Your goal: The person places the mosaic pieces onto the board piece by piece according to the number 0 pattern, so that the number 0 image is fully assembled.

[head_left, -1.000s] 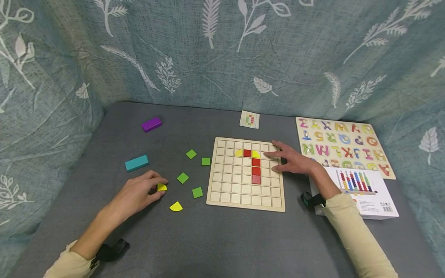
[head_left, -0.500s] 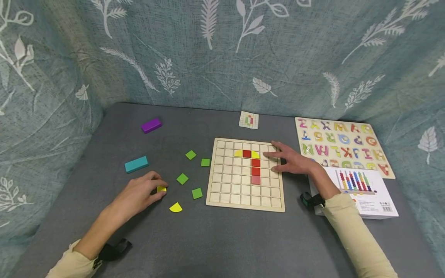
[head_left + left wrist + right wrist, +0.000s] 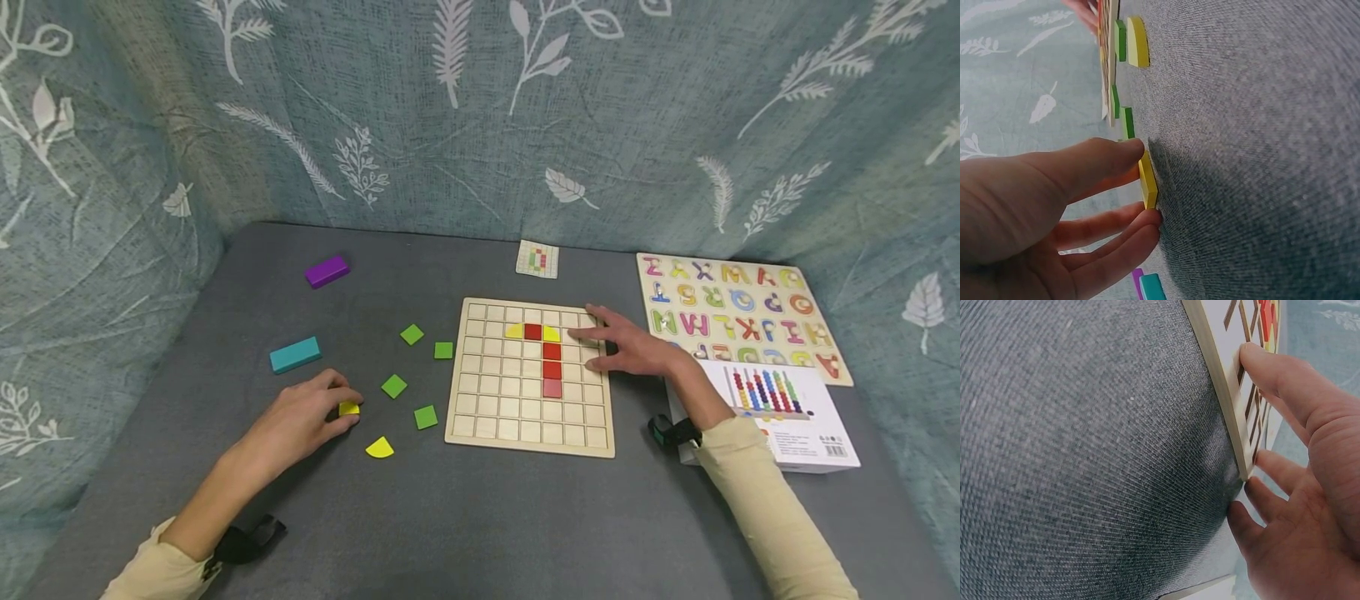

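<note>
Yellow tile point(image 3: 1149, 182) is pinched in a person's left hand point(image 3: 306, 413) at the gray tabletop point(image 3: 480, 525), left of four green tiles point(image 3: 393, 386), as the right hand point(image 3: 632, 344) rests spread fingers on the board point(image 3: 497, 405).

Loose tiles point(image 3: 393, 386) — left of grid board point(image 3: 486, 427) | card point(image 3: 537, 259) behind it | box point(image 3: 795, 429) right — before letter board point(image 3: 727, 312)

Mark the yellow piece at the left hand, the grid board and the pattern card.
Yellow piece point(image 3: 1149, 182), left wrist view: middle of its visible part.
Grid board point(image 3: 510, 386), head view: a bare cell near its middle.
Pattern card point(image 3: 537, 259), head view: middle of its printed face.
</note>
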Demonstrator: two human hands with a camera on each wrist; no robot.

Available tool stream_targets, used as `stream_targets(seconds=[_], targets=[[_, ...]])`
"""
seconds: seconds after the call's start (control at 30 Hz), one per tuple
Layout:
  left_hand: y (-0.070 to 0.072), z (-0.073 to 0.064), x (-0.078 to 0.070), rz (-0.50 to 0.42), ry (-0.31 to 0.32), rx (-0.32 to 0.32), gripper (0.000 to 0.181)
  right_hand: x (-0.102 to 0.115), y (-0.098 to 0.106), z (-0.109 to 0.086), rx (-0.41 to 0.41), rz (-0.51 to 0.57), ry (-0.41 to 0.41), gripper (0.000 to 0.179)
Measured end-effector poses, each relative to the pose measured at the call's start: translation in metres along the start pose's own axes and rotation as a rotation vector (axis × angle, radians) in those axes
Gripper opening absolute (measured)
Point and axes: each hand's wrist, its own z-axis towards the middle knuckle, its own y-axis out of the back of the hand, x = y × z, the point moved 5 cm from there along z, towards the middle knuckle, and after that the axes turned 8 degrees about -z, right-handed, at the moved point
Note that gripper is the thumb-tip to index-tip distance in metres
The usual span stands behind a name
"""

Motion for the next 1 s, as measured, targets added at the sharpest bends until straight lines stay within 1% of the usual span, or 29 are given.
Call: stream_targets(seconds=[0.23,0.47,0.6,0.73,1.0], targets=[[0.0,0.0007,-0.0001,-0.01,0.0,0.008,0.021,-0.0009,-0.0003,-0.0001,0.0,0.0,0.0,0.057],[-0.0006,0.0001,0.0003,-0.001,0.015,0.018,0.02,0.0003,0.0006,-0.0001,0.0,-0.003,-0.002,0.057],[-0.0009,0.0004,0.0011,0.0,0.012,0.011,0.02,0.0009,0.0012,-0.0008,0.001,0.003,-0.003,0.058],[-0.0017,0.001,0.0021,-0.013,0.003,0.0,0.018,0.0005,0.0012,-0.0003,0.001,0.008,-0.005,0.058],[-0.0034,0.0011,0.0028,-0.045,-0.001,0.0,0.016,-0.0006,-0.0003,0.0007,-0.001,0.006,-0.003,0.058]])
